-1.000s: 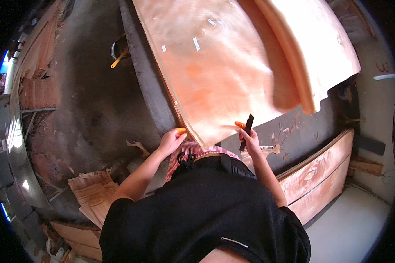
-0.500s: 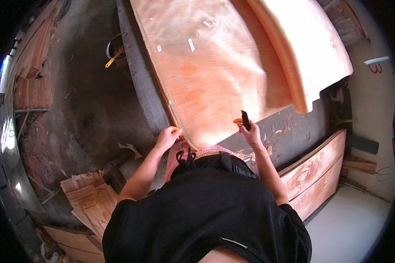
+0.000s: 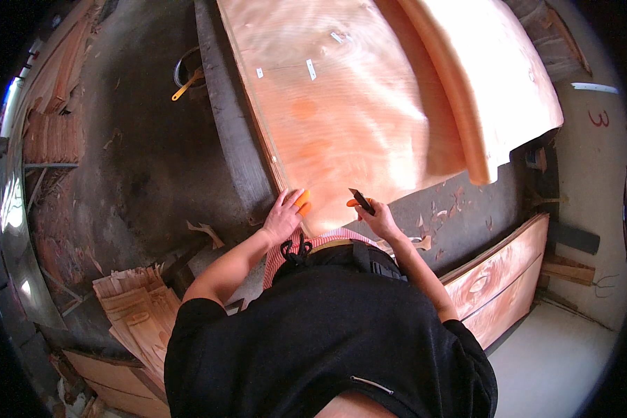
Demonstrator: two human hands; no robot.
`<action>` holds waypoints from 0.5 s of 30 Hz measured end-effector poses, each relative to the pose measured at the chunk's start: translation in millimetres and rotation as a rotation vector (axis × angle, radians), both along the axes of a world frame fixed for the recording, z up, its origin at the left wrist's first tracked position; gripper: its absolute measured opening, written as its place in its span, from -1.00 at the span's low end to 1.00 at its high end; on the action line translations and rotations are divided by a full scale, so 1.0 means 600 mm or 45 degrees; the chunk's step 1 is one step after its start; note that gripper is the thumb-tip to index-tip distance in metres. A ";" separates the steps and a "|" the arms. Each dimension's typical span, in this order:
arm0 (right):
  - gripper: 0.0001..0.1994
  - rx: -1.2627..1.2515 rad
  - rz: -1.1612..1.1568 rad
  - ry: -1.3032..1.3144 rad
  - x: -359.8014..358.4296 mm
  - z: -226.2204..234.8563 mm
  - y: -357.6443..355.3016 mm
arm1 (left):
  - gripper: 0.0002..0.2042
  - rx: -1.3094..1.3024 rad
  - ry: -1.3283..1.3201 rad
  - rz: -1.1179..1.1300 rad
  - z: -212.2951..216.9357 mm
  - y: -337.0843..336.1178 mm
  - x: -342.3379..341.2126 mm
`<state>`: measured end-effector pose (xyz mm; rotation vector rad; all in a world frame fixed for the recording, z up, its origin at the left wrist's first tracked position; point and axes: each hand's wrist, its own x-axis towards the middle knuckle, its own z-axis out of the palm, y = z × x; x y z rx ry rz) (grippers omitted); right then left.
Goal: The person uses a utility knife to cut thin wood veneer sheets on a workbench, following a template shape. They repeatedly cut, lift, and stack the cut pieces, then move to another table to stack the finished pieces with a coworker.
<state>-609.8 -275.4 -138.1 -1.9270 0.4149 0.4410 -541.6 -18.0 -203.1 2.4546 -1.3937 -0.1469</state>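
My right hand (image 3: 381,220) is closed around a black utility knife (image 3: 361,202), held just above the near end of a large wood veneer sheet (image 3: 355,132). Orange covers show on fingertips of both hands. My left hand (image 3: 282,219) rests over the sheet's near left edge, fingers stretched onto its surface and nothing visible in them. Several small white tape pieces (image 3: 311,70) stick to the sheet. Toward its right side, a second veneer sheet (image 3: 460,104) lies folded over in a curled roll.
On the left, a dark grey beam (image 3: 223,111) runs beside the stack, with a yellow-handled brush (image 3: 183,88) past it. Veneer scraps (image 3: 138,306) lie piled at lower left. Wood panels (image 3: 498,279) lean at right, near a pale wall (image 3: 592,167).
My left hand has moved from the sheet's side edge onto its top, fingers now laid out. My right hand has shifted left and tilted the knife toward the left.
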 end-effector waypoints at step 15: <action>-0.64 -0.126 0.106 -0.106 0.005 0.088 0.002 | -0.79 -0.390 1.016 0.280 0.131 -0.053 0.073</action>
